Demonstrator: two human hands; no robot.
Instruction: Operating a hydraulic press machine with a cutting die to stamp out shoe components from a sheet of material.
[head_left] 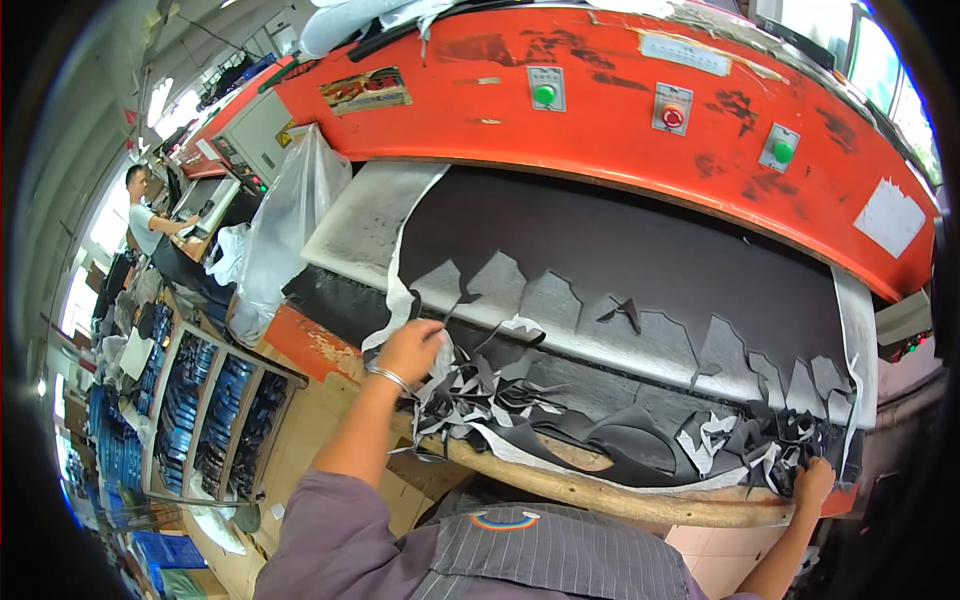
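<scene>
Leftward of the dark sheet (620,255), a clear plastic bag (290,225) is hung. At the sheet's near left corner, offcuts (485,385) are grasped by the left hand (408,354). The sheet itself, its near edge jagged, is laid on a pale board (360,215). Beyond its near right corner, offcuts are touched by the right hand (815,483); whether they are gripped cannot be told.
</scene>
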